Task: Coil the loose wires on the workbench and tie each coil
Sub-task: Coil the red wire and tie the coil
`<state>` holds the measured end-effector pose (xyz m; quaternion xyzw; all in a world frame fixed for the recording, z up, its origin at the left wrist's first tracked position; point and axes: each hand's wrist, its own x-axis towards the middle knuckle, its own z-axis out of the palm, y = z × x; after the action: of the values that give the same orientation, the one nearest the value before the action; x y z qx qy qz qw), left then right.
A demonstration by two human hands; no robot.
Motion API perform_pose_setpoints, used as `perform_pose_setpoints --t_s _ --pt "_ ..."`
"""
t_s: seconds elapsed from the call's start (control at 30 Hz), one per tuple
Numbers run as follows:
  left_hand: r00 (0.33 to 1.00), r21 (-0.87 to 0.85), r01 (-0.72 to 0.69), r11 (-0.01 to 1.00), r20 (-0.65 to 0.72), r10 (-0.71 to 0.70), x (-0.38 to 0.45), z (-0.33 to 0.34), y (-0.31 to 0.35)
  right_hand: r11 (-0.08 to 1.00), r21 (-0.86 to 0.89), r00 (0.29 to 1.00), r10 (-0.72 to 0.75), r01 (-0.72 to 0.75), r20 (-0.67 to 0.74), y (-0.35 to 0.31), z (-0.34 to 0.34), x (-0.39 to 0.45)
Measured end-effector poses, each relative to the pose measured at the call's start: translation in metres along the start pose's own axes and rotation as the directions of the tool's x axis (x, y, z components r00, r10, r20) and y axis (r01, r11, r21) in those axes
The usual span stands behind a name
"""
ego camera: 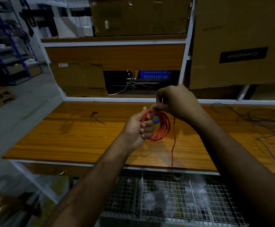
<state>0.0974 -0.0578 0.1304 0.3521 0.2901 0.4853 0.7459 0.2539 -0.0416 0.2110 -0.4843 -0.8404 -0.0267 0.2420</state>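
Nearest to us, low in the frame, a wire mesh rack (174, 199) sits under the surface (68, 138), and the red tail (173, 145) hangs from our hands down past the front edge toward it. We judge the tail could snag on the mesh or the edge as we draw it in, jerking the loops.

At frame centre our left hand (138, 128) has its fingers (147, 124) clenched round one side of the red coil (159, 126), held above the surface; a bit of blue wire (155, 117) shows inside the loops, whether caught or lying behind we cannot tell. If this grip eases, the coil may spring open.

Just above, our right hand (177, 102) pinches the red strand at the coil's top. Uneven tension there would give loops of differing size.

At the right edge, loose purple wire (264, 122) sprawls uncoiled, well apart. Left of centre lie small black ties (95, 117), out of immediate reach; fetching one means trusting the coil to one hand.
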Motion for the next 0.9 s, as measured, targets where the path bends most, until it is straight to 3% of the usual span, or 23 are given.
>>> perform_pose_setpoints --t_s 0.07,0.1,0.17,0.3,0.4,0.47,0.53,0.57,0.63,0.7,0.77,0.83,0.9 --pt "0.998 -0.046 0.042 0.998 0.041 -0.04 0.0 -0.003 0.003 0.941 0.328 0.98 0.015 -0.081 0.199 0.017 0.004 0.002" --pt "0.996 -0.051 0.057 0.997 0.065 -0.054 -0.001 -0.005 0.005 0.838 0.524 0.957 -0.011 -0.149 0.29 0.026 0.006 0.0" --pt "0.991 -0.067 0.079 0.995 0.11 -0.071 -0.001 -0.007 0.007 0.642 0.725 0.923 -0.068 -0.25 0.379 0.044 0.014 -0.008" --pt "0.983 -0.201 0.062 0.978 0.182 -0.025 0.0 -0.015 0.011 0.386 0.813 0.856 -0.1 -0.436 0.507 0.083 0.043 -0.032" --pt "0.989 -0.338 -0.032 0.94 0.126 0.08 0.001 -0.024 0.021 0.186 0.79 0.79 -0.09 -0.585 0.606 0.117 0.07 -0.066" --pt "0.985 -0.413 -0.103 0.905 0.084 0.151 0.001 -0.032 0.031 -0.007 0.774 0.772 -0.078 -0.633 0.631 0.133 0.094 -0.095" --pt "0.982 -0.41 -0.147 0.9 0.05 0.183 0.004 -0.036 0.037 -0.176 0.741 0.752 0.006 -0.648 0.659 0.132 0.11 -0.118" --pt "0.983 -0.389 -0.156 0.908 0.032 0.183 0.006 -0.036 0.037 -0.204 0.733 0.735 0.081 -0.649 0.673 0.126 0.118 -0.123" --pt "0.986 -0.346 -0.158 0.925 -0.005 0.166 0.01 -0.034 0.032 -0.095 0.74 0.703 0.255 -0.666 0.665 0.1 0.129 -0.127" --pt "0.988 -0.303 -0.156 0.94 -0.041 0.15 0.014 -0.028 0.025 0.111 0.727 0.697 0.413 -0.678 0.587 0.068 0.136 -0.128" --pt "0.986 -0.26 -0.164 0.952 -0.08 0.148 0.017 -0.023 0.019 0.309 0.67 0.719 0.478 -0.675 0.505 0.037 0.135 -0.129" --pt "0.983 -0.215 -0.173 0.961 -0.099 0.155 0.018 -0.021 0.014 0.579 0.529 0.781 0.391 -0.62 0.487 0.008 0.12 -0.126" --pt "0.982 -0.16 -0.173 0.972 -0.105 0.158 0.019 -0.021 0.011 0.833 0.38 0.858 0.2 -0.403 0.473 -0.015 0.101 -0.119"
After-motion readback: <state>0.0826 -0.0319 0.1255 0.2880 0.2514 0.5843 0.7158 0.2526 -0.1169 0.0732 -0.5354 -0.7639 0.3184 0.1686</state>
